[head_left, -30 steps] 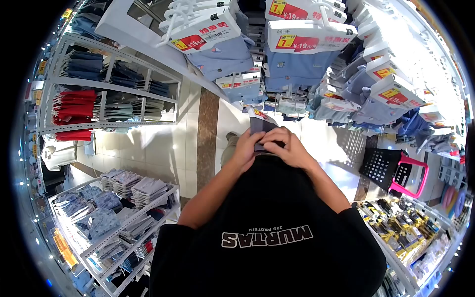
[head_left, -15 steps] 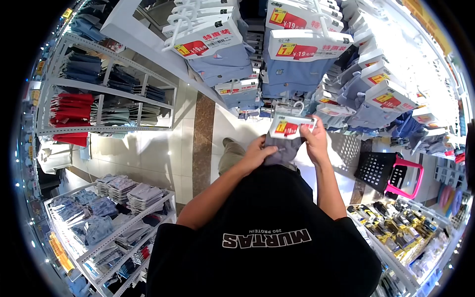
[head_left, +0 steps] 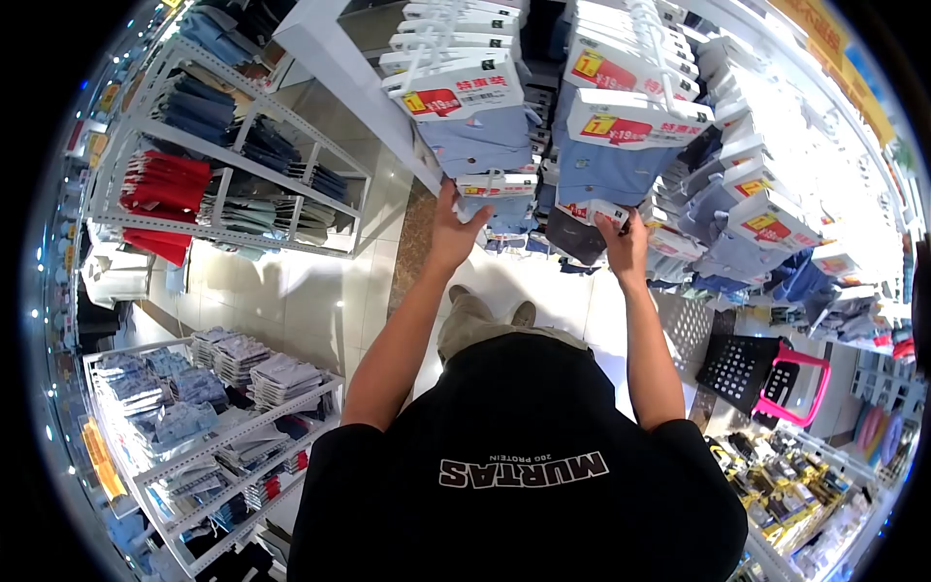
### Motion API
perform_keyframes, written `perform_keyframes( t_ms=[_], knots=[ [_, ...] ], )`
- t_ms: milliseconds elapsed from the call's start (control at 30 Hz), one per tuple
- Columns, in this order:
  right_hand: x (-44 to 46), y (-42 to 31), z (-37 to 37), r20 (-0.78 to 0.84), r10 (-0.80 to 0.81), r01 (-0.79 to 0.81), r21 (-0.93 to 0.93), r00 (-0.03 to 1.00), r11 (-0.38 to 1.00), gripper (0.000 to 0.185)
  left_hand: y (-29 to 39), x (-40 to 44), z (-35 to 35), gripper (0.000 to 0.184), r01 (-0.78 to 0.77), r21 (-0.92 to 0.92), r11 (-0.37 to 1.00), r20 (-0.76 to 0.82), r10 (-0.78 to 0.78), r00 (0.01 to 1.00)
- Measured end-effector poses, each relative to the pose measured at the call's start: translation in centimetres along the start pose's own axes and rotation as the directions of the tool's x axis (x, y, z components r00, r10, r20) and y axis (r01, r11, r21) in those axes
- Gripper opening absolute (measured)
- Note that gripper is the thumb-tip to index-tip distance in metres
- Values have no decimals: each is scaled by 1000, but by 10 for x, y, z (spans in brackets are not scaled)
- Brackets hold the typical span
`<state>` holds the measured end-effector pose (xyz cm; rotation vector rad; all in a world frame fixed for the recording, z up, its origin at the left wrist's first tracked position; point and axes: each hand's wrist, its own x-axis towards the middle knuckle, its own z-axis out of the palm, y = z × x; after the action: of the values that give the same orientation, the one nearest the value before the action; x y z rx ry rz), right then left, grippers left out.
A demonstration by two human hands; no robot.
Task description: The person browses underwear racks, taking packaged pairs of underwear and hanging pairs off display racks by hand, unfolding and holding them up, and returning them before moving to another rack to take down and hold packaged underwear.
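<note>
My right hand (head_left: pixel 626 244) is closed on the edge of a dark grey folded garment (head_left: pixel 574 239) with a white and red price card at its top. This garment is held up just below a hanging blue garment (head_left: pixel 616 171), which hides part of the card. My left hand (head_left: pixel 458 231) is raised with thumb and fingers apart, beside the lower pack of blue garments (head_left: pixel 497 184) on the left hook. Whether its fingertips touch that pack cannot be made out. Above it hangs another row of blue garments (head_left: pixel 475 141) on white cards.
Densely hung carded garments (head_left: pixel 766 218) fill the rack at right. A black shopping basket (head_left: pixel 742 371) with a pink handle stands on the floor. Shelves of folded clothes (head_left: pixel 199 194) are at left, a stacked display (head_left: pixel 218 417) below them, and packaged goods (head_left: pixel 786 475) lower right.
Both hands have reached forward from near my body to the rack. The left hand has let go of the grey garment; the right has carried it up below the blue one. My view has shifted.
</note>
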<state>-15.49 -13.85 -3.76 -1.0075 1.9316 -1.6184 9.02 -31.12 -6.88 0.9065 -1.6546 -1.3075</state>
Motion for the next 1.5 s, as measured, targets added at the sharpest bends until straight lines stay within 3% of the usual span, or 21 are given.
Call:
perform_keyframes(
  t_ms=[33, 133, 167, 267, 367, 400, 500, 533, 667, 700, 767, 867, 967, 1000, 1067, 1167, 1200, 1300, 1433, 1467, 1500],
  knots=[
    [-2, 2, 3, 6, 22, -22, -49, 1000, 999, 32, 5, 3, 0, 64, -29, -8, 1000, 80, 30, 996],
    [-10, 16, 6, 47, 96, -87, -169, 994, 982, 40, 21, 1, -3, 43, 146, 221, 964, 54, -161, 985],
    [-16, 26, 6, 15, 46, -43, -156, 999, 987, 44, 28, -2, -2, 38, 202, 301, 932, 59, -230, 971],
    [-33, 60, 5, -39, -125, 115, -196, 991, 974, 61, 28, -19, -4, 26, 90, 308, 947, 8, -97, 995],
    [-58, 35, 6, -146, 132, -133, 0, 980, 991, 56, 45, -43, -4, 23, 212, -173, 962, -45, -222, 974],
    [-64, 25, 2, -86, 191, -190, 19, 978, 982, 51, 57, -52, -5, 24, 296, -264, 918, 23, -301, 953],
    [-81, 14, 0, 53, 279, -282, 49, 959, 958, 49, 88, -72, -4, 27, 337, -384, 860, 70, -337, 939],
    [-86, 9, 2, 105, 265, -271, 47, 958, 961, 51, 83, -77, -7, 29, 370, -354, 859, 116, -352, 929],
    [-93, -28, 28, 236, 123, -199, 331, 964, 922, 65, 90, -94, 15, 34, 490, -595, 638, 223, -454, 863],
    [-92, -45, 30, 277, 156, -235, 280, 948, 931, 66, 92, -96, 21, 35, 549, -605, 576, 267, -503, 822],
    [-89, -46, 45, 139, -4, -34, 266, 990, 963, 64, 104, -98, 31, 37, 649, -618, 444, 355, -579, 734],
    [-83, -46, 45, 147, 103, -147, 337, 984, 930, 63, 101, -107, 32, 41, 664, -494, 562, 425, -510, 748],
    [-86, -43, 48, 216, 242, -322, 541, 946, 777, 61, 73, -118, 18, 44, 656, -326, 681, 487, -474, 734],
    [-88, -41, 48, 252, 244, -342, 507, 937, 791, 61, 71, -120, 16, 45, 658, -260, 707, 513, -476, 715],
    [-93, -37, 44, 316, 254, -377, 432, 914, 819, 61, 68, -125, 16, 41, 662, -307, 684, 427, -523, 738],
    [-98, -39, 46, 234, 140, -141, -16, 962, 990, 62, 74, -122, 18, 39, 689, -413, 596, 235, -661, 712],
    [-100, -43, 46, 164, -42, 62, -114, 986, 992, 60, 77, -118, 19, 39, 691, -458, 559, 159, -714, 682],
    [-107, -51, 42, 365, -181, 271, -212, 913, 939, 57, 86, -110, 20, 39, 638, -565, 523, 95, -727, 680],
    [-112, -71, 54, 554, -308, 447, -134, 774, 884, 54, 81, -105, 27, 42, 602, -676, 425, 195, -685, 702],
    [-114, -69, 57, 550, -316, 475, -171, 773, 863, 43, 76, -103, 29, 42, 636, -679, 367, 236, -712, 662],
    [-114, -66, 58, 531, -246, 365, -130, 811, 922, 39, 71, -104, 31, 43, 629, -682, 373, 233, -704, 670]
  ],
)
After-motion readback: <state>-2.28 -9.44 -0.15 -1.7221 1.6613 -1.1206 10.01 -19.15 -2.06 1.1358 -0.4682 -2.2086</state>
